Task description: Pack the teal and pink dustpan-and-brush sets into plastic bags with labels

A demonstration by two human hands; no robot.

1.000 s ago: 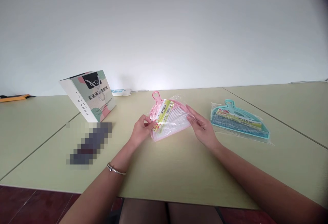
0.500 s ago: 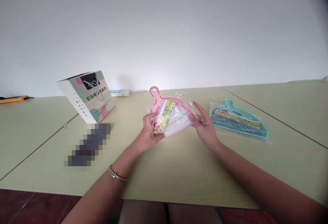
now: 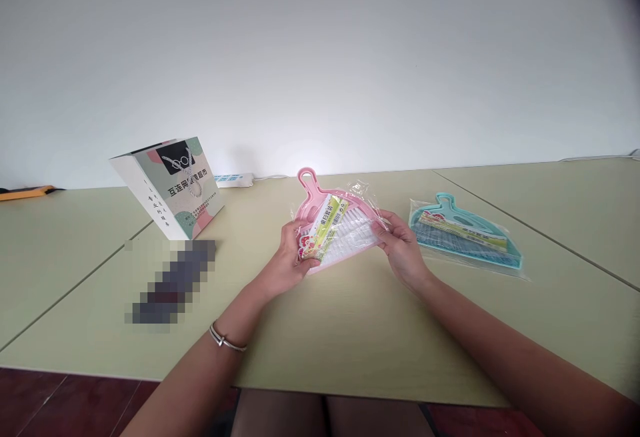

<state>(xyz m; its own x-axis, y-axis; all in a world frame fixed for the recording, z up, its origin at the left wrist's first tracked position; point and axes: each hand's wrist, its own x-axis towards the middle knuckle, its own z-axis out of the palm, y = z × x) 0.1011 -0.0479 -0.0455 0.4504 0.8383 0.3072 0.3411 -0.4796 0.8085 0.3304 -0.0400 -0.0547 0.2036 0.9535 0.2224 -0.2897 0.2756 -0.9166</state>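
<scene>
A pink dustpan and brush set [image 3: 345, 233] in clear plastic wrap, with a green and white printed label across it, is held up over the table between both hands. My left hand [image 3: 289, 258] grips its lower left corner, thumb in front. At its right edge, my right hand [image 3: 403, 250] pinches the pan and wrapping between thumb and fingers. The pink handle points up and slightly left. To the right of my right hand lies a similar turquoise dustpan and brush set [image 3: 465, 233], also wrapped, flat on the table.
A printed paper bag [image 3: 183, 187] with a rope handle stands tilted on the left of the table [image 3: 350, 343]. In front of it lies a dark, pixelated item [image 3: 173, 283]. A white power strip [image 3: 234, 180] rests by the wall, and an orange and black object [image 3: 27, 193] sits far left.
The pink set has shifted slightly right and turned a little. My right hand's raised fingers have closed in against its right edge. The turquoise set and bag stay put.
</scene>
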